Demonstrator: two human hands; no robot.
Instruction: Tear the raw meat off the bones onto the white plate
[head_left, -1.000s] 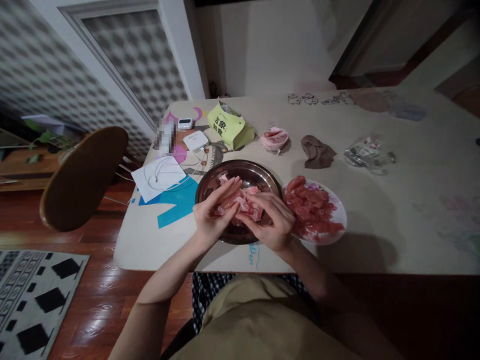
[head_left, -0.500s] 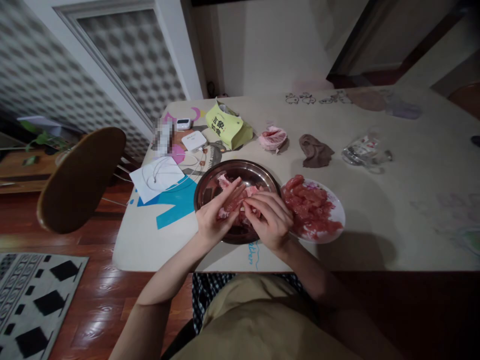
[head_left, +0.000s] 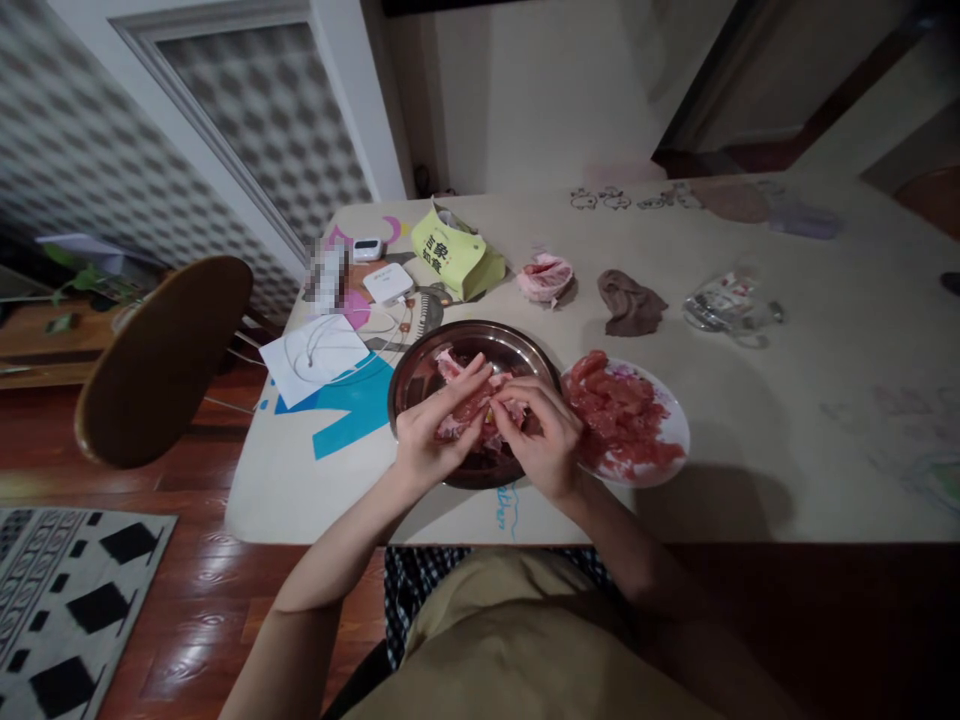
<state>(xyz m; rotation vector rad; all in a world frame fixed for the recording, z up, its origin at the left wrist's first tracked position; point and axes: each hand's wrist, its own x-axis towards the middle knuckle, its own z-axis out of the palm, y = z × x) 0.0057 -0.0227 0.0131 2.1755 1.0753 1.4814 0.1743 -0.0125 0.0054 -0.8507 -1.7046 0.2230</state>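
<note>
A steel bowl [head_left: 409, 365] stands near the table's front edge with pinkish raw meat [head_left: 472, 395] in it. Over the bowl's left part, my left hand [head_left: 442, 425] grips a piece of this meat between thumb and fingers. My right hand [head_left: 540, 430] is over the bowl's right part, thumb and fingertips pinched at the same piece, close to my left thumb. A white plate [head_left: 679, 430] with red meat strips [head_left: 619, 410] touches the bowl's right side.
Behind the bowl are a yellow-green bag [head_left: 457, 255], a pink bundle [head_left: 546, 280], a brown cloth [head_left: 632, 303] and clear plastic packaging [head_left: 731, 305]. White devices [head_left: 388, 284], cables, paper [head_left: 315, 360] and a blue shape [head_left: 352, 405] lie left. A chair [head_left: 165, 360] stands beyond.
My right hand has shifted slightly left and its fingers have changed their pinch. My left hand has barely moved over the bowl.
</note>
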